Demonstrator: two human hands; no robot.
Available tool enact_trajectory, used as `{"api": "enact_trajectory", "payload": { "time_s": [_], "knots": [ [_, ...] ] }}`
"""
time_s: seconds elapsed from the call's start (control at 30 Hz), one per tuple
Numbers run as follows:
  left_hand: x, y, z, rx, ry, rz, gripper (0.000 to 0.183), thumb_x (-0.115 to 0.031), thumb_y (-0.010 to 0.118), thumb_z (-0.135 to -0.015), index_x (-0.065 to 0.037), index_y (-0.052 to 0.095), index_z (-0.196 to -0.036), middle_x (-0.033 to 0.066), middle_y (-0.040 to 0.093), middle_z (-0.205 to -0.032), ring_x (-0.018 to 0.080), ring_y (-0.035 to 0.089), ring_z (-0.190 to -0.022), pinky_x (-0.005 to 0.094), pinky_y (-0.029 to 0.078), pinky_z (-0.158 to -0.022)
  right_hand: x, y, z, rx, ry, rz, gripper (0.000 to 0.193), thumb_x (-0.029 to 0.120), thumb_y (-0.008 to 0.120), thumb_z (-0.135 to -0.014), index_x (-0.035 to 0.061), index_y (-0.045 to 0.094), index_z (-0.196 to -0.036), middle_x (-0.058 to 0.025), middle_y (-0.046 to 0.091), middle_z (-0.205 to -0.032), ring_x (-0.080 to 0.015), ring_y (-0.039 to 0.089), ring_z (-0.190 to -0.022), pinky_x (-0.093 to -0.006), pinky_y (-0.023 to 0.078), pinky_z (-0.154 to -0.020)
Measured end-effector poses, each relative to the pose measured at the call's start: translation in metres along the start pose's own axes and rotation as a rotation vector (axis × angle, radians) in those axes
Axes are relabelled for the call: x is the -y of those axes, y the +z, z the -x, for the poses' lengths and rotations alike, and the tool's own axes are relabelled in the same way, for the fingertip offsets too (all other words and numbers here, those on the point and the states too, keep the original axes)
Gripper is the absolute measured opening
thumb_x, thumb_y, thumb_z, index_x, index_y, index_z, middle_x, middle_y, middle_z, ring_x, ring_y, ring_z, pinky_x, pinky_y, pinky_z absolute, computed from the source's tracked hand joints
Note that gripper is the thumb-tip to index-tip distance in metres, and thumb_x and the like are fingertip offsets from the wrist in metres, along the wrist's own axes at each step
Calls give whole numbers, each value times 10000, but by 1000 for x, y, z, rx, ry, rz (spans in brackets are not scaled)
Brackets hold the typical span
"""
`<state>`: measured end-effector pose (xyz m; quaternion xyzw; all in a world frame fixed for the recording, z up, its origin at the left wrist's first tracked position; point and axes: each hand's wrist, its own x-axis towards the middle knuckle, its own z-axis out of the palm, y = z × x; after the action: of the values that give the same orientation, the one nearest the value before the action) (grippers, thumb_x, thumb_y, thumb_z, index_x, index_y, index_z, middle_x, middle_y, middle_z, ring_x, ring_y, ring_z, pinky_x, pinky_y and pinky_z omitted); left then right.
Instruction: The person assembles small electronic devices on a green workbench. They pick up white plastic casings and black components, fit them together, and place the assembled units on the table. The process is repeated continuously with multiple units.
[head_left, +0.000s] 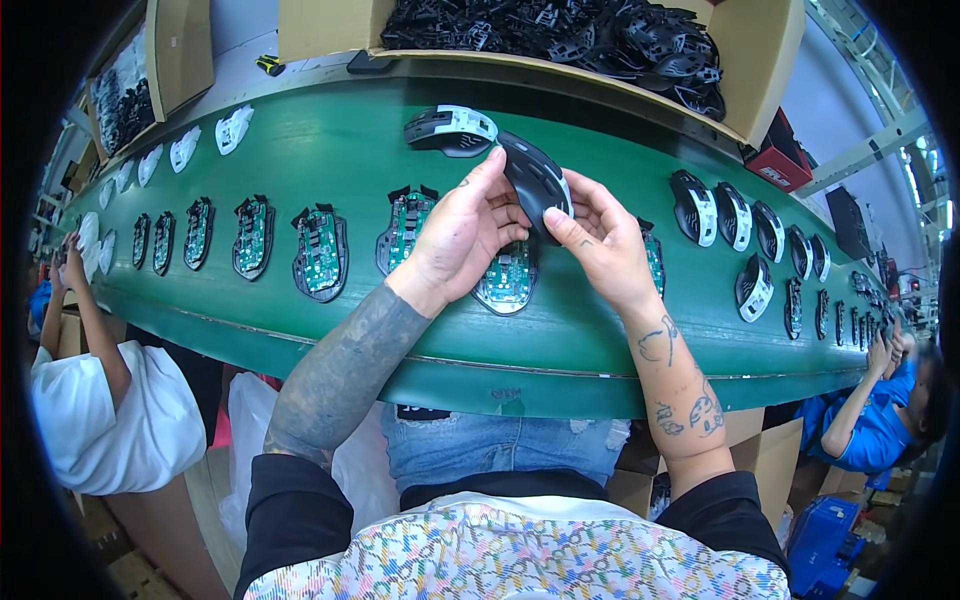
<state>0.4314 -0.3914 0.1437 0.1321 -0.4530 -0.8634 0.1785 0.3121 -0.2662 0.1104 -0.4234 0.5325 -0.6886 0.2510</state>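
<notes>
In front of me I hold a black computer mouse shell (530, 172) tilted above the green belt. My left hand (465, 225) is closed on its left side, thumb at the upper edge. My right hand (598, 235) grips its lower right end, the thumb pressed on the surface. Just beyond, a black and silver mouse shell (455, 132) lies on the belt. Below my hands is a mouse base with a green circuit board (507, 280), partly covered by my left hand. Another such base (405, 225) sits left of my left wrist.
A row of bases with circuit boards (320, 255) runs along the green belt (330, 150). White shells (234, 130) lie far left, black and silver shells (735, 215) at right. A cardboard box (760, 70) of black parts stands behind. People work at both sides.
</notes>
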Motion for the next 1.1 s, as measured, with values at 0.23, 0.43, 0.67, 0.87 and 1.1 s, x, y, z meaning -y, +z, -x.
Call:
{"api": "enact_trajectory", "payload": {
  "time_s": [0.23, 0.43, 0.67, 0.87, 1.1],
  "knots": [
    [2, 1, 0, -22, 44, 4, 406, -448, 459, -960, -75, 604, -1028, 21, 614, -923, 103, 554, -808, 253, 443, -725, 5, 1, 2, 28, 98, -47, 539, 199, 675, -866, -61, 461, -1287, -126, 606, -1103, -145, 579, -978, -265, 467, -843],
    [-3, -8, -1, 4, -25, -153, 321, -311, 495, -969, -41, 596, -1110, 67, 638, -972, 144, 604, -780, 254, 481, -681, 2, -9, -2, 70, 313, -448, 366, 266, 562, -934, -13, 546, -1169, -68, 634, -1009, -131, 595, -901, -260, 475, -782],
    [-14, -1, 5, -310, 1119, -1310, 376, -140, 712, -763, -62, 612, -1117, 91, 611, -1015, 199, 612, -893, 300, 494, -732, 11, -20, -4, 230, 506, -881, 513, 423, 271, -996, 26, 526, -1199, -157, 646, -952, -195, 641, -753, -293, 546, -648],
    [-13, 1, 6, -196, 927, -1242, 370, -164, 743, -722, -50, 630, -1055, 107, 624, -1013, 239, 625, -922, 325, 509, -767, 6, -17, -2, 306, 517, -858, 528, 443, 246, -999, 41, 540, -1173, -174, 646, -915, -208, 651, -700, -286, 564, -596],
    [-18, -4, 7, -188, 1165, -1472, 400, -85, 811, -612, -55, 636, -970, 81, 635, -980, 210, 631, -841, 291, 525, -698, 18, -9, 5, 219, 446, -587, 394, 375, 412, -977, 39, 563, -1116, -54, 627, -903, -130, 589, -737, -276, 496, -628]
  ]
}}
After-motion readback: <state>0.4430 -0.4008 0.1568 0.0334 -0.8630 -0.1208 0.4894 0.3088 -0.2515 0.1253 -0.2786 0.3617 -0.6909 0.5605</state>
